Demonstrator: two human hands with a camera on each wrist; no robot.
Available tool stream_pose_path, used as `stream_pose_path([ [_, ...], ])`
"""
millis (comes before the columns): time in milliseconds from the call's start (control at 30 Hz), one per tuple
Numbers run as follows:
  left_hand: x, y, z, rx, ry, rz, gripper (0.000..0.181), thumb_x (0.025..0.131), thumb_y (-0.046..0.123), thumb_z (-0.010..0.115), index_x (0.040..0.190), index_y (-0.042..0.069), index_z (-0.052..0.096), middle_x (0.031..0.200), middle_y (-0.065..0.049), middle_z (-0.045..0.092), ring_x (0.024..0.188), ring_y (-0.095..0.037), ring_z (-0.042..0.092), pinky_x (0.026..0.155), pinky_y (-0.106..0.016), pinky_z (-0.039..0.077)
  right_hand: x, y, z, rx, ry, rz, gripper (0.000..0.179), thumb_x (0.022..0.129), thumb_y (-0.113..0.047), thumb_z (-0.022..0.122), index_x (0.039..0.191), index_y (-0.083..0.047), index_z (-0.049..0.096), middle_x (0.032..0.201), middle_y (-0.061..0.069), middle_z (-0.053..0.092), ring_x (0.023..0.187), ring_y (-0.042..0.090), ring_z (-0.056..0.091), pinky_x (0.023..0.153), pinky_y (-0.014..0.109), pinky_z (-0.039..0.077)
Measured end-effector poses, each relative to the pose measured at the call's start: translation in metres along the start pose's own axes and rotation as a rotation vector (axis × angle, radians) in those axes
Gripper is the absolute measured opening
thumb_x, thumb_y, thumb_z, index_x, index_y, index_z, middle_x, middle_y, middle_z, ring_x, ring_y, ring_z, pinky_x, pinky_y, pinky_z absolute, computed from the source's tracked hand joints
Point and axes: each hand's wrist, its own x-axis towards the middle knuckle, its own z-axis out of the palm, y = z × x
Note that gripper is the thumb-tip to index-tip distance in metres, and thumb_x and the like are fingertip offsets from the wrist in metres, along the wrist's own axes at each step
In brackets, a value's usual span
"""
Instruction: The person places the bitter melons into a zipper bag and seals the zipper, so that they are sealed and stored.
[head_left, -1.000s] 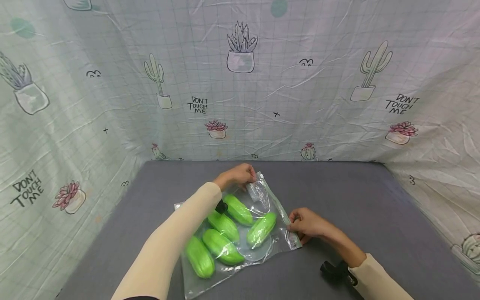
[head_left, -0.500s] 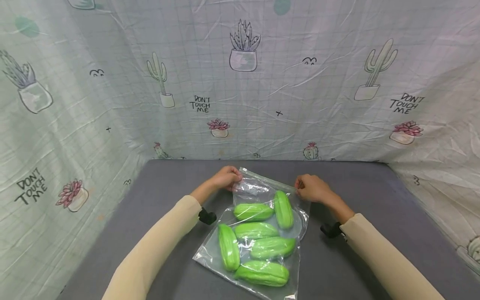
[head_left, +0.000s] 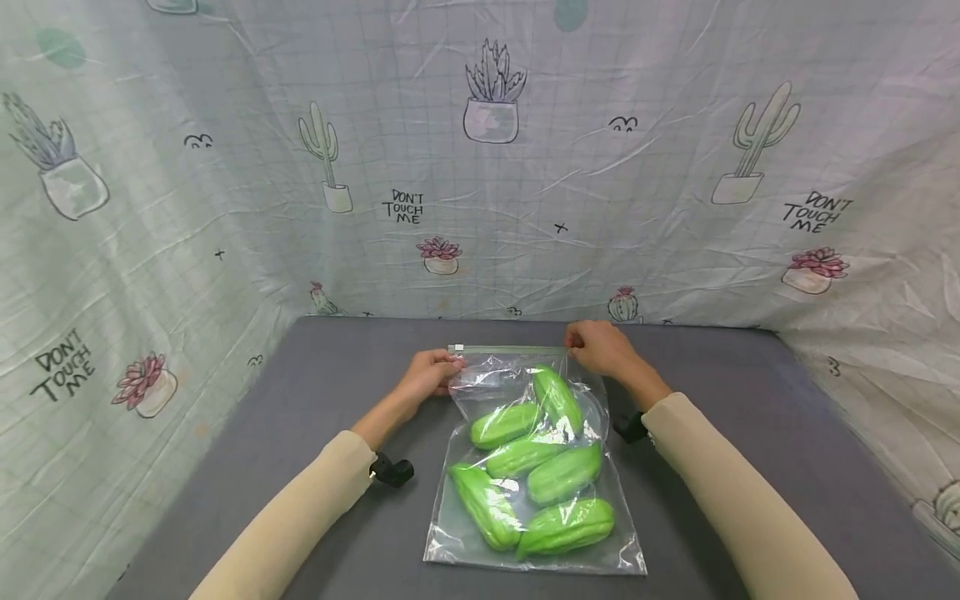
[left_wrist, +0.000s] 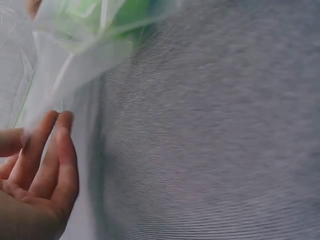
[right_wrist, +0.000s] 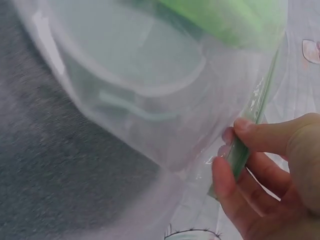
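Observation:
A clear zip bag [head_left: 448, 537] is held by its top edge, the zip side facing the backdrop. Inside it are several bright green, ribbed, cucumber-shaped vegetables [head_left: 564, 475]. My left hand [head_left: 423, 379] pinches the bag's top left corner beside a small white slider [head_left: 459, 347]; the left wrist view shows the thumb and fingers of that hand [left_wrist: 42, 175] at the plastic. At the top right corner, my right hand [head_left: 606, 348] grips the zip strip. In the right wrist view its green zip strip [right_wrist: 239, 154] runs between thumb and fingers.
A grey cloth-covered table [head_left: 712, 392] lies beneath the bag. Behind and at both sides hangs a pale curtain [head_left: 390, 275] printed with potted cacti. Dark wrist cameras [head_left: 392, 471] sit on both cuffs.
The bag has turned so its zip edge now runs across the far side. My right hand has moved away toward the backdrop; my left hand has shifted left and slightly nearer.

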Motion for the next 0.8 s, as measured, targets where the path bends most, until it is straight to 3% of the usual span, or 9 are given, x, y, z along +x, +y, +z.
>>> stream_pose_path([
  [100, -0.005, -0.003, -0.002, -0.034, 0.021, 0.022, 0.027, 0.099, 0.009, 0.068, 0.117, -0.010, 0.069, 0.095, -0.005, 0.076, 0.071, -0.006, 0.068, 0.067, -0.024, 0.062, 0.004, -0.001, -0.001, 0.015, -0.011, -0.002, 0.008, 0.099, -0.012, 0.066, 0.104, -0.009, 0.072, 0.098, 0.008, 0.072, 0.085, 0.024, 0.066, 0.074, 0.043, 0.054],
  [200, -0.007, -0.003, -0.004, -0.033, 0.060, 0.042, 0.029, 0.096, 0.013, 0.073, 0.113, -0.010, 0.072, 0.087, 0.001, 0.074, 0.070, -0.006, 0.068, 0.066, -0.023, 0.061, 0.006, -0.002, -0.003, 0.027, -0.011, -0.015, 0.010, 0.098, -0.011, 0.065, 0.105, -0.008, 0.072, 0.101, 0.010, 0.072, 0.089, 0.026, 0.067, 0.078, 0.045, 0.055],
  [433, -0.004, -0.001, -0.011, 0.144, 0.128, 0.078, 0.021, 0.092, 0.023, 0.079, 0.099, 0.004, 0.081, 0.076, 0.009, 0.073, 0.066, -0.006, 0.058, 0.059, -0.024, 0.045, 0.007, -0.006, -0.005, 0.045, -0.042, -0.026, 0.017, 0.098, -0.011, 0.065, 0.111, -0.006, 0.075, 0.110, 0.015, 0.075, 0.100, 0.032, 0.069, 0.085, 0.049, 0.057],
  [633, -0.001, -0.002, -0.009, 0.104, 0.110, 0.094, 0.020, 0.094, 0.016, 0.077, 0.104, -0.001, 0.080, 0.083, -0.001, 0.078, 0.060, -0.006, 0.058, 0.054, -0.023, 0.051, 0.005, -0.010, -0.007, 0.020, -0.071, -0.031, 0.019, 0.097, -0.013, 0.067, 0.112, -0.006, 0.076, 0.111, 0.015, 0.075, 0.103, 0.034, 0.069, 0.095, 0.057, 0.054],
  [800, 0.000, -0.001, -0.005, -0.036, 0.088, 0.106, 0.022, 0.095, 0.006, 0.074, 0.110, -0.010, 0.075, 0.091, -0.005, 0.078, 0.068, -0.005, 0.068, 0.064, -0.025, 0.062, 0.009, -0.017, -0.008, 0.016, -0.105, -0.056, 0.020, 0.098, -0.016, 0.067, 0.113, -0.005, 0.075, 0.112, 0.015, 0.076, 0.101, 0.033, 0.070, 0.095, 0.055, 0.055],
])
